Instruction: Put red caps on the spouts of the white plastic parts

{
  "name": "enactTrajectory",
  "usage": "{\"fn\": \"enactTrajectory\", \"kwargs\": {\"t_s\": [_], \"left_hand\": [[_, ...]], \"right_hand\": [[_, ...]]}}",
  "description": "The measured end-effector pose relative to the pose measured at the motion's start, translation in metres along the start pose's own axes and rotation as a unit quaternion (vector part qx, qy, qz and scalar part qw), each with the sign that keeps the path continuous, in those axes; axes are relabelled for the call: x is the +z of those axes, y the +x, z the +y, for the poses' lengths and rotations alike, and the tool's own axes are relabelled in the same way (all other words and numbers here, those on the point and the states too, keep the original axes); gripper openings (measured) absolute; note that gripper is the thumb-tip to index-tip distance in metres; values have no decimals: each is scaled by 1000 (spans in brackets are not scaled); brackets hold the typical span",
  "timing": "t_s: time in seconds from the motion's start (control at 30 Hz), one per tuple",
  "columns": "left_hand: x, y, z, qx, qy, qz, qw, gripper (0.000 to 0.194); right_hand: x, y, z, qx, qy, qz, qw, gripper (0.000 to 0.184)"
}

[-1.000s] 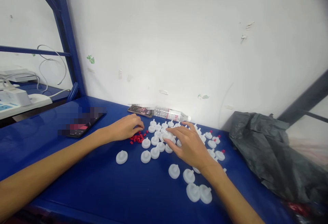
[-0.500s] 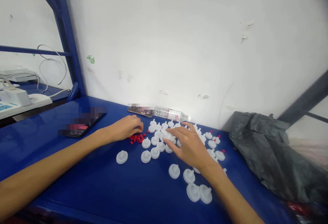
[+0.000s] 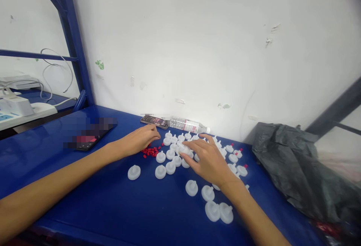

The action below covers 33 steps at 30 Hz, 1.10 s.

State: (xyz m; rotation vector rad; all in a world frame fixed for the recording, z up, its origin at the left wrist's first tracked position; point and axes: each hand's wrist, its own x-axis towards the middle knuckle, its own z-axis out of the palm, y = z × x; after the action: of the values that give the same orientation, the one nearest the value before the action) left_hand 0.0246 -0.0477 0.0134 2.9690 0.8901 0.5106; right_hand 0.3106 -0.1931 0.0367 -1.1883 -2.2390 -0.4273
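My left hand (image 3: 146, 138) hovers just above a small pile of red plugs (image 3: 150, 152), its fingers pinched together. Whatever the fingertips hold, if anything, is too small to make out. Thumb and fingers of my right hand (image 3: 203, 156) are closed around a white plastic spouted cap (image 3: 183, 149) over the middle of the cluster. Many similar white caps lie around it, such as a white cap (image 3: 160, 157) beside the red pile. Toward the right, several caps carry red tips, among them a red-tipped cap (image 3: 241, 170). Part of the cluster is hidden behind my right hand.
Along the wall lie a phone (image 3: 154, 121) and a clear plastic bottle (image 3: 188, 125). A darker phone or tablet (image 3: 94, 139) rests at left. A dark plastic bag (image 3: 284, 163) covers the right side of the blue table (image 3: 118, 208). A power strip (image 3: 34, 114) sits far left.
My left hand has lifted slightly and shifted right from the red plugs, with its fingers drawn closer together. My right hand stays almost where it was, still gripping the white cap.
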Motion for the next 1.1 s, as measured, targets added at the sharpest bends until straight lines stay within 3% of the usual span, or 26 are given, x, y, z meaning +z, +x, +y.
{"fn": "enactTrajectory", "kwargs": {"t_s": [0.2,0.4,0.73,0.93,1.1], "left_hand": [[-4,0,5,-15,37,-5,999,24],[-11,0,-6,-39,69,-30,996,24],[-8,-3,-9,-54,36,-78,995,25],[-9,0,-5,-64,-21,-48,997,26],[-19,5,14,-68,-125,8,990,25]], "right_hand": [[1,-1,-1,-4,-4,3,1000,24],[1,-2,0,-2,-5,1,1000,23],[2,-1,0,-7,-2,-4,1000,23],[4,-2,1,-14,-1,-1,1000,22],[5,-2,1,-22,-1,6,1000,22]]}}
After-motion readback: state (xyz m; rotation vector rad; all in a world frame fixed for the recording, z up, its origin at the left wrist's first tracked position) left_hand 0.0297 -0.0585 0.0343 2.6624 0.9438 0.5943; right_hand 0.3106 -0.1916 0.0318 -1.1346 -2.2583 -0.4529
